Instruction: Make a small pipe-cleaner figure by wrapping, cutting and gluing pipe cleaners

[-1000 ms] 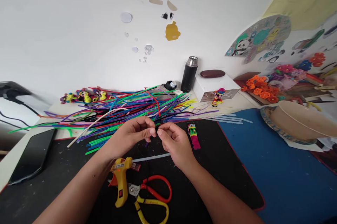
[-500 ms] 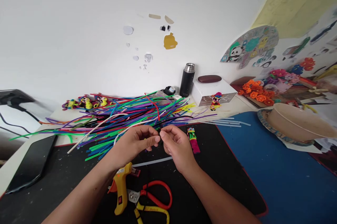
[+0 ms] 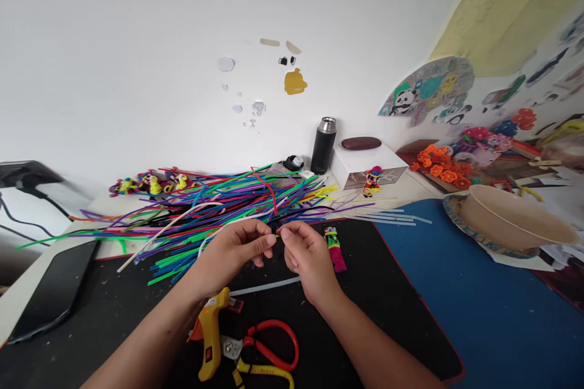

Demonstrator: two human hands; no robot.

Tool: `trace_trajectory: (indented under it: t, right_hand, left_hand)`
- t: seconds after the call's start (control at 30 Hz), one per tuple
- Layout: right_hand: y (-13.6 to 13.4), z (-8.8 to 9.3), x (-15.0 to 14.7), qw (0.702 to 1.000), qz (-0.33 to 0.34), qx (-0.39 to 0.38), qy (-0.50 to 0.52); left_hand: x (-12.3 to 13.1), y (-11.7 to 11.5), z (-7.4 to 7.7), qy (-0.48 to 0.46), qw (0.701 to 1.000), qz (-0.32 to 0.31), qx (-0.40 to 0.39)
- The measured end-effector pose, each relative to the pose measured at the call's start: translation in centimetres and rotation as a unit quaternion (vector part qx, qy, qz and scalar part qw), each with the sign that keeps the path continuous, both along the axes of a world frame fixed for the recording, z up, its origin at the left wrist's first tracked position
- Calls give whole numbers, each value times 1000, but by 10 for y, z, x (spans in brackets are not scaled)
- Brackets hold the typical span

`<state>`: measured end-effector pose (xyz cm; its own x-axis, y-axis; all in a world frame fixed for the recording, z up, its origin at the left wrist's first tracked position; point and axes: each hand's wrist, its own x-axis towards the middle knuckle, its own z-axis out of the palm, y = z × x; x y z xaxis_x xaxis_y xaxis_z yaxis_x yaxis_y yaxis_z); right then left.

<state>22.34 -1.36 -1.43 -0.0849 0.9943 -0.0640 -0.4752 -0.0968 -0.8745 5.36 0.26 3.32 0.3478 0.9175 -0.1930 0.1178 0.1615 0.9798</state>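
Observation:
My left hand (image 3: 241, 249) and my right hand (image 3: 306, 258) meet above the black mat, both closed in a pinch. Between their fingertips shows a tiny bit of yellow pipe cleaner (image 3: 277, 235); the rest of it is hidden by the fingers. Just right of my right hand lies a small pink, green and yellow pipe cleaner piece (image 3: 335, 249). Below my hands are a yellow glue gun (image 3: 210, 334) with a white glue stick (image 3: 267, 286), and cutters with red and yellow handles (image 3: 274, 346).
A heap of coloured pipe cleaners (image 3: 228, 206) spreads behind my hands. Several finished figures (image 3: 152, 182) lie at the back left, and one figure (image 3: 373, 181) leans on a white box (image 3: 365, 161). A black flask (image 3: 323, 145), a phone (image 3: 55, 291) and a bowl (image 3: 515, 218) stand around.
The fingertips have drawn slightly apart, and a bit of yellow now shows between them. The view has tipped up a little; nothing on the table has moved.

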Motion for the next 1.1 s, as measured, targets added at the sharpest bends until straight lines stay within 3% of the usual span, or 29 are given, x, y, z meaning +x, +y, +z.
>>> trace_trajectory:
  t: [0.17, 0.37, 0.7, 1.1]
  right_hand:
    - [5, 4, -3, 1000, -14, -19, 18]
    - [25, 21, -8, 1000, -4, -2, 24]
    - [27, 6, 1, 1000, -1, 0, 6]
    - [26, 11, 10, 998, 41, 44, -32]
  left_hand:
    - [-3, 2, 11, 50, 998, -1, 35]
    - [-10, 6, 20, 86, 994, -3, 72]
    - [-8, 8, 11, 116, 991, -11, 66]
    - [-4, 5, 9, 146, 987, -23, 59]
